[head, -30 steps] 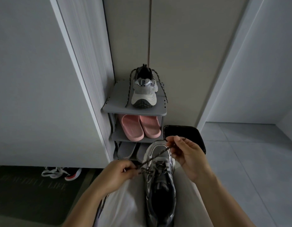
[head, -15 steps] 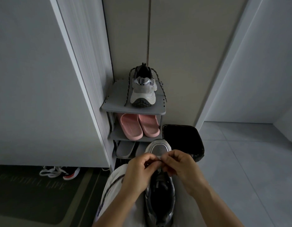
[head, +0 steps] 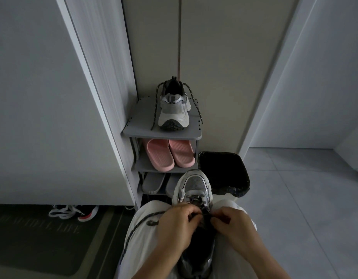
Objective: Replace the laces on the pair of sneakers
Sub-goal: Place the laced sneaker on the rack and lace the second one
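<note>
While both hands are closing over the lacing of a sneaker (head: pixel 194 185) that is lying on a person's lap, toe pointing away toward the rack (head: pixel 142 121), the head camera is looking down on a dim entryway.

The rack's top shelf is carrying the second sneaker (head: pixel 174 111), heel toward the wall and toe facing the camera, its speckled cord (head: pixel 196 106) hanging loose down both sides onto the shelf. The middle shelf is holding pink slippers (head: pixel 168 155) side by side. The lowest is holding grey slippers (head: pixel 153 184), partly hidden behind the lap sneaker's toe. Just right of the rack, a bin (head: pixel 224 170) lined with a black bag is standing on the tiled floor; what is lying inside cannot be told in the dark.

The left hand (head: pixel 174 228) is lying over the sneaker's left side, its fingers (head: pixel 191 213) curling in and pinching the dark lace (head: pixel 134 228) near the tongue. The right hand (head: pixel 234 224) is mirroring it, fingers (head: pixel 218 218) pressed together and pinching the same lace, just beside the left fingertips. One free run of the lace is trailing from under the left hand across the pale trouser leg.

At far left a mat (head: pixel 43 238) is lying on the floor, and a white-laced shoe (head: pixel 73 212) is poking out from beneath the cabinet.
</note>
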`<act>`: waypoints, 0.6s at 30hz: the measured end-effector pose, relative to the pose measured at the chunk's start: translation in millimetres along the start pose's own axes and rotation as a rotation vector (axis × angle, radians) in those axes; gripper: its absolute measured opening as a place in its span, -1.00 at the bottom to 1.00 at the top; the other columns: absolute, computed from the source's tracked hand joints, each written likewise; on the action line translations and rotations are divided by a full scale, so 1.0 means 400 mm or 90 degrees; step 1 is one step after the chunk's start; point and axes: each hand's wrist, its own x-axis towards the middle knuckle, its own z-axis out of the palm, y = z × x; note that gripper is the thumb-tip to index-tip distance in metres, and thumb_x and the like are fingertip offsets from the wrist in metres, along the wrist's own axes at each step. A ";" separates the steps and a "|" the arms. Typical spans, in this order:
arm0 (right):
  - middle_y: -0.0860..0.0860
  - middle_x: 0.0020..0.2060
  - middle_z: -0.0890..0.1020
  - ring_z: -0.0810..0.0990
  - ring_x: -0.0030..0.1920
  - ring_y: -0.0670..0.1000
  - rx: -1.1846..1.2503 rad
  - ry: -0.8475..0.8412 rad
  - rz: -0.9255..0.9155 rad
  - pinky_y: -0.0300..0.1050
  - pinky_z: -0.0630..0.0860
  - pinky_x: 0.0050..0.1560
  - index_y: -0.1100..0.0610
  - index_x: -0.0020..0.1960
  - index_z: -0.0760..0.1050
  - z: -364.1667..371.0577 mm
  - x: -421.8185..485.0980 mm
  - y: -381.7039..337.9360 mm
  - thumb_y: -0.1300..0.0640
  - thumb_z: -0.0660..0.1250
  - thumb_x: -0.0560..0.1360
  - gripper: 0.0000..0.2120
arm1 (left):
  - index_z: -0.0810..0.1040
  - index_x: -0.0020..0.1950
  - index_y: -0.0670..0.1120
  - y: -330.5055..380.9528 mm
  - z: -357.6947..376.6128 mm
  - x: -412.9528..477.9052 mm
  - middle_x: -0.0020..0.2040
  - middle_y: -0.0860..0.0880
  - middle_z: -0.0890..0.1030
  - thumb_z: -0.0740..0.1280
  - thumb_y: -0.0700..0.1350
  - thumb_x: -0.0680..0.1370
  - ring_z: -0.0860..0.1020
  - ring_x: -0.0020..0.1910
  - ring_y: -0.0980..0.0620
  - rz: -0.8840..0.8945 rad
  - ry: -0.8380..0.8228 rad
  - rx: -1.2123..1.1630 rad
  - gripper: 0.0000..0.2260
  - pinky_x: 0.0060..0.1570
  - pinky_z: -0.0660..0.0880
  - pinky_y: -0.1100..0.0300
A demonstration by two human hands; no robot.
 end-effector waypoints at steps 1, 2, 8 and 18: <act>-0.21 -0.23 0.61 0.55 -0.10 -0.17 0.028 -0.002 0.009 -0.10 0.52 -0.02 -0.45 -0.22 0.46 0.001 -0.002 0.001 -0.34 0.11 0.13 -0.73 | 0.61 -0.01 0.06 0.009 0.001 -0.001 -0.08 0.18 0.57 0.33 0.00 0.50 0.51 -0.11 0.22 0.005 0.000 0.027 -0.88 -0.17 0.33 0.43; -0.21 -0.23 0.63 0.56 -0.09 -0.17 0.059 -0.005 0.020 -0.08 0.52 -0.01 -0.42 -0.20 0.50 0.002 -0.004 0.002 -0.32 0.14 0.13 -0.72 | 0.59 0.00 0.07 0.015 0.003 -0.001 -0.06 0.15 0.59 0.31 0.01 0.50 0.51 -0.10 0.20 0.007 0.002 0.051 -0.88 -0.16 0.33 0.39; -0.18 -0.28 0.68 0.65 -0.23 -0.16 0.223 -0.041 0.040 -0.03 0.56 0.04 -0.29 -0.23 0.61 -0.014 -0.022 -0.010 0.14 0.40 0.37 -0.71 | 0.59 -0.05 0.03 0.022 0.014 -0.004 -0.09 0.09 0.63 0.31 0.00 0.50 0.55 -0.12 0.12 0.012 0.044 0.067 -0.89 -0.17 0.32 0.31; -0.25 -0.32 0.66 0.62 -0.27 -0.25 0.200 -0.018 0.021 -0.09 0.55 0.02 -0.37 -0.23 0.56 -0.003 -0.018 -0.006 0.11 0.41 0.36 -0.68 | 0.55 -0.32 0.03 0.001 0.030 0.004 -0.42 0.12 0.58 0.50 -0.06 0.26 0.52 -0.44 0.18 0.044 0.029 0.127 -0.87 -0.51 0.21 0.40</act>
